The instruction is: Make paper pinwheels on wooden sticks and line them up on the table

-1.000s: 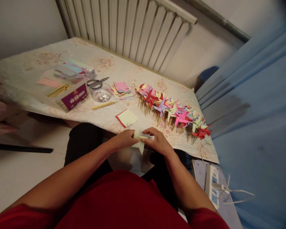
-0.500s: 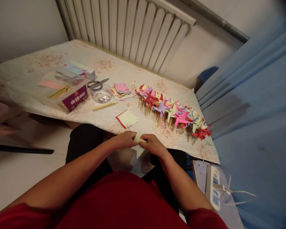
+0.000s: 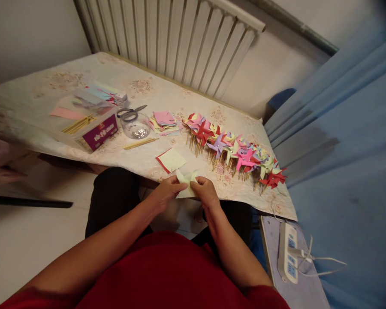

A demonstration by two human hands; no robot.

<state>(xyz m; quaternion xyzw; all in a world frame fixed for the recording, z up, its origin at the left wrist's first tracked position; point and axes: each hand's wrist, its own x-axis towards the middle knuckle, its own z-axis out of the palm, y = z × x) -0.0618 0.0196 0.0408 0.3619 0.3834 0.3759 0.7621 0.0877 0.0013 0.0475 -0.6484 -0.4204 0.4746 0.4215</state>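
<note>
Both hands grip a pale yellow-green paper piece (image 3: 186, 191) at the table's front edge, its upper corners raised and partly bent. My left hand (image 3: 170, 189) pinches its left side. The right side is pinched by my right hand (image 3: 205, 189). Just beyond lie square sheets of paper (image 3: 172, 160), pale yellow-green on top with red showing beneath. Finished paper pinwheels (image 3: 231, 150) on sticks lie in a long row to the right. Any fastener or stick within the fingers is hidden.
A tub of shiny small pieces (image 3: 137, 128), scissors (image 3: 131, 112), sticks (image 3: 140, 143), coloured paper squares (image 3: 164, 120) and a plastic box (image 3: 99, 134) are on the left. A power strip (image 3: 288, 253) is at lower right. A person's hand (image 3: 6, 175) shows at far left.
The paper, earlier curled between the fingers with a point hanging down, is now turned and spread wider. Both hands have shifted their grip, and the hands are slightly further apart.
</note>
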